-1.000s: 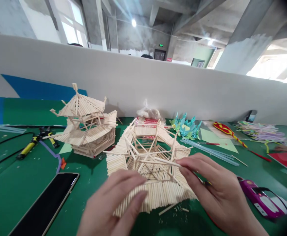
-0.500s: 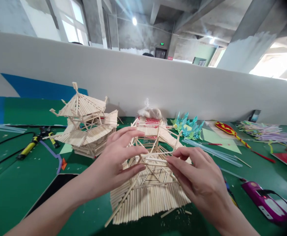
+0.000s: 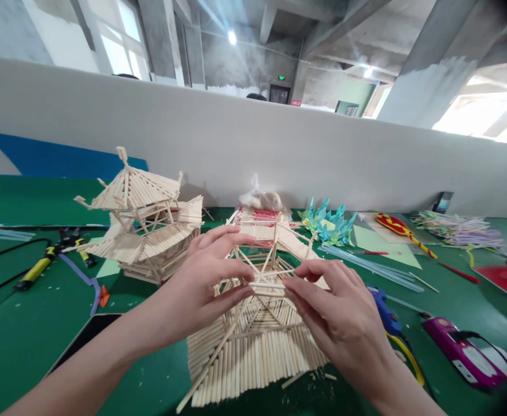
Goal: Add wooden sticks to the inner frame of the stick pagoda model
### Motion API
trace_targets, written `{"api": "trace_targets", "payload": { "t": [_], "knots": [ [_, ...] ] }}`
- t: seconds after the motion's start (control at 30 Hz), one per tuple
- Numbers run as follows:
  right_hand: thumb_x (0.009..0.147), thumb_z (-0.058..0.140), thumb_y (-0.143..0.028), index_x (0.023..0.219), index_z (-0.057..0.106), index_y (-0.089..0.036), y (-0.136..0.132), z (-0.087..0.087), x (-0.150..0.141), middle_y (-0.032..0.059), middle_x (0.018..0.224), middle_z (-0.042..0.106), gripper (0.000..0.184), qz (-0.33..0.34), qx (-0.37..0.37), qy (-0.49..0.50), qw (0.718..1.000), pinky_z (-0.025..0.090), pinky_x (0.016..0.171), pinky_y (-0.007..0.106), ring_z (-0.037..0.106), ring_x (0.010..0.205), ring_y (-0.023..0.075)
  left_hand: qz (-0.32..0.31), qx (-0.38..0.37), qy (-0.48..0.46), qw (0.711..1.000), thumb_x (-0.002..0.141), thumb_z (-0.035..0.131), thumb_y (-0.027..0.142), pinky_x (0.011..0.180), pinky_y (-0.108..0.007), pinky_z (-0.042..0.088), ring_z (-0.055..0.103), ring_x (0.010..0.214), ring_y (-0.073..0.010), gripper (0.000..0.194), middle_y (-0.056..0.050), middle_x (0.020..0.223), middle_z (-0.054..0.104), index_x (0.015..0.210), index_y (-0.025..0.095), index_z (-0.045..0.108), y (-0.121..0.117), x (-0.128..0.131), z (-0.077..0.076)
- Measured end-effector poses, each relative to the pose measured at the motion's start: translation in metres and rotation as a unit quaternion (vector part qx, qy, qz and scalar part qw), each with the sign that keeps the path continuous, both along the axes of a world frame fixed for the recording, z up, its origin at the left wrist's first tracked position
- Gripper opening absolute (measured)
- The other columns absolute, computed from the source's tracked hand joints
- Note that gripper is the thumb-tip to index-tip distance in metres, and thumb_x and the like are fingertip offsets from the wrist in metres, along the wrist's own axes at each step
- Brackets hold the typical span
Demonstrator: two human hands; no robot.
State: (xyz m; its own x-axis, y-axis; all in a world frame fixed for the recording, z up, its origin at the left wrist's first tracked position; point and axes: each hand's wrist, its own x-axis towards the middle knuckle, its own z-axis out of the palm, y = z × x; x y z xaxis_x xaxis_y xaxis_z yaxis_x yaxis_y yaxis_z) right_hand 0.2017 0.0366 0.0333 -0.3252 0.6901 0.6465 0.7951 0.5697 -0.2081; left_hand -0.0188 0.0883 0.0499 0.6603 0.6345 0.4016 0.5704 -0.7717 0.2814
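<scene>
A short pale wooden stick [image 3: 268,285] lies level between my hands, above a half-built pagoda model [image 3: 253,364] made of such sticks. My right hand [image 3: 337,309] pinches its right end between thumb and fingertips. At the other end, the thumb and index finger of my left hand [image 3: 210,280] close on the stick, with the remaining fingers raised and spread. Thin upright and slanting sticks stand on the model around my fingertips. The lower roof of close-set sticks spreads toward me; my hands cover parts of its sides.
A finished-looking stick pagoda [image 3: 149,231] stands at left, near yellow-handled pliers [image 3: 36,268]. Behind are a plastic bag [image 3: 259,199] and a turquoise folded-paper piece [image 3: 329,222]. At right lie clear glue sticks [image 3: 370,266], a blue glue gun [image 3: 383,309] and a purple power unit [image 3: 463,352].
My left thumb and index finger have come closer together at the stick's left end. The view has shifted slightly, showing more of the blue glue gun.
</scene>
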Motion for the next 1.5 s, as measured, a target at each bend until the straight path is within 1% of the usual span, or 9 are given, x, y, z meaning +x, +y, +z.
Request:
{"api": "trace_targets", "payload": {
  "t": [0.53, 0.7, 0.9, 1.0, 1.07, 1.17, 1.27, 1.4, 1.5],
  "knots": [
    [0.085, 0.053, -0.015, 0.089, 0.065, -0.019, 0.0, 0.0, -0.002, 0.0038, 0.086, 0.061, 0.013, -0.006, 0.001, 0.019, 1.0, 0.037, 0.066, 0.033, 0.053, 0.076, 0.0175, -0.01, 0.0, -0.004, 1.0, 0.086, 0.052, 0.023, 0.097, -0.052, 0.033, 0.03, 0.125, -0.0259, 0.01, -0.004, 0.12, 0.052, 0.081, 0.026, 0.061, 0.001, 0.003, 0.0],
    [0.086, 0.053, -0.016, 0.089, 0.065, -0.018, 0.0, 0.001, -0.003, 0.004, 0.087, 0.061, 0.013, 0.002, -0.009, 0.024, 1.0, 0.038, 0.067, 0.032, 0.053, 0.078, 0.0176, -0.023, 0.03, -0.009, 0.999, 0.085, 0.054, 0.023, 0.095, -0.052, 0.033, 0.033, 0.123, -0.0262, 0.008, -0.003, 0.12, 0.053, 0.086, 0.028, 0.06, 0.0, 0.007, 0.0],
    [0.088, 0.05, -0.018, 0.089, 0.065, -0.019, 0.001, 0.005, -0.002, 0.0036, 0.089, 0.062, 0.015, -0.008, -0.013, 0.014, 1.0, 0.039, 0.069, 0.034, 0.053, 0.079, 0.0182, -0.034, 0.056, -0.019, 0.998, 0.085, 0.051, 0.019, 0.092, -0.049, 0.035, 0.04, 0.119, -0.026, 0.014, -0.003, 0.107, 0.06, 0.081, 0.027, 0.061, 0.004, 0.011, -0.003],
    [0.087, 0.052, -0.02, 0.097, 0.063, -0.021, -0.001, 0.005, 0.001, 0.0035, 0.093, 0.06, 0.015, -0.018, -0.016, 0.013, 1.0, 0.04, 0.073, 0.036, 0.053, 0.084, 0.0192, -0.04, 0.065, -0.035, 0.996, 0.085, 0.051, 0.018, 0.093, -0.05, 0.034, 0.044, 0.115, -0.0255, 0.013, -0.002, 0.102, 0.062, 0.08, 0.027, 0.06, 0.006, 0.01, -0.006],
    [0.085, 0.056, -0.022, 0.107, 0.058, -0.022, -0.004, 0.002, 0.005, 0.0047, 0.101, 0.058, 0.022, -0.027, -0.004, 0.021, 0.999, 0.041, 0.077, 0.037, 0.052, 0.091, 0.0199, -0.052, 0.071, -0.027, 0.996, 0.084, 0.052, 0.017, 0.092, -0.05, 0.034, 0.045, 0.113, -0.0253, 0.013, -0.002, 0.1, 0.062, 0.082, 0.028, 0.059, 0.007, 0.008, -0.006],
    [0.081, 0.061, -0.024, 0.12, 0.048, -0.021, -0.007, -0.007, 0.014, 0.0078, 0.113, 0.051, 0.041, -0.034, -0.004, 0.07, 0.997, 0.042, 0.084, 0.039, 0.048, 0.103, 0.0217, -0.055, 0.073, -0.017, 0.996, 0.084, 0.053, 0.018, 0.089, -0.049, 0.037, 0.044, 0.114, -0.0263, 0.012, -0.002, 0.099, 0.062, 0.085, 0.029, 0.058, 0.008, 0.007, -0.005],
    [0.079, 0.063, -0.03, 0.125, 0.043, -0.02, -0.008, -0.02, 0.022, 0.0088, 0.116, 0.049, 0.051, -0.04, -0.052, 0.157, 0.985, 0.043, 0.088, 0.039, 0.046, 0.107, 0.0223, -0.057, 0.072, -0.021, 0.996, 0.083, 0.054, 0.018, 0.088, -0.049, 0.037, 0.044, 0.114, -0.0264, 0.013, -0.001, 0.099, 0.062, 0.085, 0.03, 0.058, 0.009, 0.007, -0.007],
    [0.078, 0.063, -0.036, 0.12, 0.045, -0.024, -0.004, -0.035, 0.024, 0.0055, 0.109, 0.055, 0.047, -0.032, -0.128, 0.273, 0.953, 0.047, 0.078, 0.034, 0.054, 0.097, 0.0193, -0.049, 0.067, -0.054, 0.995, 0.083, 0.054, 0.018, 0.089, -0.048, 0.036, 0.045, 0.113, -0.0266, 0.012, 0.0, 0.097, 0.063, 0.082, 0.029, 0.059, 0.009, 0.008, -0.01],
    [0.078, 0.062, -0.036, 0.11, 0.052, -0.024, -0.001, -0.041, 0.022, 0.0057, 0.105, 0.058, 0.035, -0.017, -0.141, 0.319, 0.937, 0.047, 0.07, 0.031, 0.057, 0.094, 0.0195, -0.049, 0.069, -0.05, 0.995, 0.081, 0.054, 0.018, 0.089, -0.047, 0.037, 0.047, 0.113, -0.0265, 0.014, 0.0, 0.097, 0.064, 0.082, 0.03, 0.061, 0.011, 0.008, -0.01]
  ]
}}
